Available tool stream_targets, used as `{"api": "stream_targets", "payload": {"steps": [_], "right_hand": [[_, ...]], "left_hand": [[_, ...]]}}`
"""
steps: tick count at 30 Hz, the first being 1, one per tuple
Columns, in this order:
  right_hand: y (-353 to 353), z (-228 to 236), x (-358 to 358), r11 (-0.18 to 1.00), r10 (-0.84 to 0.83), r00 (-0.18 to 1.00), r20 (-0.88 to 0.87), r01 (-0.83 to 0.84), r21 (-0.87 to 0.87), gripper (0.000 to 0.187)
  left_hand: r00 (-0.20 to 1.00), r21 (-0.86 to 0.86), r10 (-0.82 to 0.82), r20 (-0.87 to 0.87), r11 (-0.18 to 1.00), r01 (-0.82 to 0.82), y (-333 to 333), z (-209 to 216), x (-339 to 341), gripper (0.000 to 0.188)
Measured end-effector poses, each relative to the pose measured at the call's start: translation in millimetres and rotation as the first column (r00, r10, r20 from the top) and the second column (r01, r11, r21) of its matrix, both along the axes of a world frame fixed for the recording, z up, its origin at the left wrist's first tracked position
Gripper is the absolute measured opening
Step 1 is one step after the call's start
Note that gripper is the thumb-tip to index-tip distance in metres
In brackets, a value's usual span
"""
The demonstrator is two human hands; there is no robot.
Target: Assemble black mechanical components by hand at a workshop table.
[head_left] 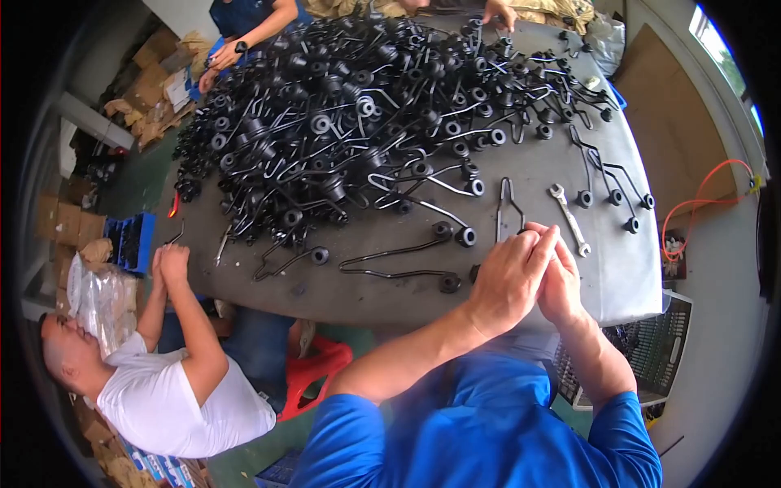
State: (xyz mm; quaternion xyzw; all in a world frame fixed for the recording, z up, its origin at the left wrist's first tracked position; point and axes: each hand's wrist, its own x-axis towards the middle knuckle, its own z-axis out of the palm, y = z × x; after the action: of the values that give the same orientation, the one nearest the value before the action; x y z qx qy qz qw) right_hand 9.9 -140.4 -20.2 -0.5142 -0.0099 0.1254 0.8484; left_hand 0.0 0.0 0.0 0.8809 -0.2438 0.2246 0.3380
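Note:
My left hand [506, 281] and my right hand [561, 285] are pressed together over the table's near edge, fingers closed and overlapping. A bent black metal rod [503, 199], looped at its far end, sticks out from between them; its near end is hidden by my fingers. Just left of my left hand, part of a black rubber bushing [474, 272] shows. Beside it lies a V-shaped rod [382, 275] with bushings on its ends. To the right of my hands rests a silver open-end wrench [569, 220].
A large heap of black rods with bushings [325, 122] covers much of the grey table [455, 305]. More rods [602, 171] lie at the right. A co-worker in a white shirt [175, 398] sits at the left, another in blue [252, 24] across. A plastic crate [671, 350] stands at the right.

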Motion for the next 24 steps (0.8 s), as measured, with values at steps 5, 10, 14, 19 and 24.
{"api": "stream_targets", "payload": {"steps": [5,10,14,19,24], "right_hand": [[-38,11,13,0.986,-0.107,0.994,-0.019,0.104,-0.128,0.034],[-27,10,17,0.889,-0.152,0.93,0.333,0.276,-0.365,0.041],[-41,-14,24,0.774,-0.018,0.913,0.407,0.27,-0.572,0.045],[-42,-11,27,0.793,-0.103,0.99,0.101,0.143,-0.592,0.026],[-39,-27,28,0.89,-0.147,0.973,0.179,0.209,-0.405,0.02]], "left_hand": [[0.997,-0.292,-0.076,0.026,0.953,0.08,0,12,29,0.066],[0.534,-0.893,-0.763,-0.364,0.449,0.032,-30,-25,53,0.039],[0.738,-0.783,-0.504,-0.448,0.619,-0.052,-34,-45,61,0.032],[0.855,-0.737,-0.303,-0.421,0.664,-0.128,-37,-50,59,0.023],[0.931,-0.65,-0.148,-0.335,0.752,-0.114,-40,-58,63,0.023]]}}
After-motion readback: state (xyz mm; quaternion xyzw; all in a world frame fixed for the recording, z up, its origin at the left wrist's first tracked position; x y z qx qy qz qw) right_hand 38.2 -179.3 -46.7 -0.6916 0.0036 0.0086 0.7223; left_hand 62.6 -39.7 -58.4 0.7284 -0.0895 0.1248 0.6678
